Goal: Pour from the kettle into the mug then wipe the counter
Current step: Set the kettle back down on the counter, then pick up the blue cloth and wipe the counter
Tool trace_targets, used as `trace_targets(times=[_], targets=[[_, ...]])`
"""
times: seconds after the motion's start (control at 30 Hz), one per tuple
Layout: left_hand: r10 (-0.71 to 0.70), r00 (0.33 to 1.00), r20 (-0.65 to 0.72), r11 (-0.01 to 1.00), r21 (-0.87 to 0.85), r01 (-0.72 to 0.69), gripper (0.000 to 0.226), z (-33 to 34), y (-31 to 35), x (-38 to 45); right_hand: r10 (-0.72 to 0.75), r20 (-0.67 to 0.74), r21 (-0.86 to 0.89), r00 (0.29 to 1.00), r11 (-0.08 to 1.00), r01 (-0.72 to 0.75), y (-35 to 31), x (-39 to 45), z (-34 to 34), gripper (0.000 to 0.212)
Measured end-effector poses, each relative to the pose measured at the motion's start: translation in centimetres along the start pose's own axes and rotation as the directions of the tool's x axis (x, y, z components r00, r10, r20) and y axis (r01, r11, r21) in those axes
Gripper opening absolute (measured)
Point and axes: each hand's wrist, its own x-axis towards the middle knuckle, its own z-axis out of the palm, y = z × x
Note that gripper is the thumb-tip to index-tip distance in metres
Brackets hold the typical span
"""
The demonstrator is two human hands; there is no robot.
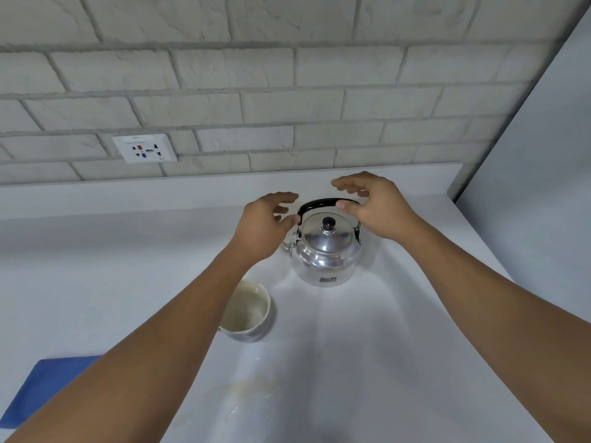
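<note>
Kettle (326,251) handle (319,204) sits between left hand (267,223) and right hand (375,207), both grips released

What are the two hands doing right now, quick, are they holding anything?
Left hand: open, fingers spread beside the kettle, gripping nothing.
Right hand: open, fingers curved over the kettle's black handle, thumb at it, not yet closed around it.
</note>
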Motion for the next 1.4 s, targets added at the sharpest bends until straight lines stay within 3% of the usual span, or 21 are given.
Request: trace_targets(times=[0.1,0.23,0.6,0.73,0.87,1.07,1.4], targets=[[0.012,1.000,-0.025,1.000,-0.018,-0.013,0.039,-2.7,0.2,-2.1,-0.059,-0.005,0.024,0.998,0.998,0.059,-2.2,-0.9,-0.2,0.032],[-0.018,1.000,0.014,1.000,-0.011,0.018,0.044,-7.1,-0.3,-6.1,-0.080,0.090,0.115,0.993,0.991,0.069,-5.5,-2.4,1.5,0.034],[-0.188,0.982,-0.017,0.980,0.058,0.189,0.045,-17.2,-6.0,-18.2,-0.009,0.239,0.249,0.971,0.967,-0.052,-14.3,-9.0,13.2,0.030],[-0.264,0.964,0.000,0.962,0.077,0.264,0.045,-19.8,-9.4,-21.2,0.106,0.301,0.352,0.948,0.911,-0.213,-16.7,-11.4,18.4,0.028],[-0.342,0.939,0.039,0.924,0.194,0.328,0.048,-22.1,-13.4,-23.4,0.112,0.291,0.208,0.950,0.962,-0.178,-17.9,-13.5,23.6,0.035],[-0.432,0.899,0.065,0.840,0.393,0.375,0.038,-23.7,-19.5,-25.6,0.194,0.358,0.113,0.913,0.962,-0.249,-17.6,-16.8,31.3,0.052],[-0.349,0.937,0.028,0.829,0.476,0.294,0.044,-25.2,-23.1,-27.1,0.271,0.335,-0.100,0.902,0.963,-0.252,-17.6,-16.2,36.7,0.063]])
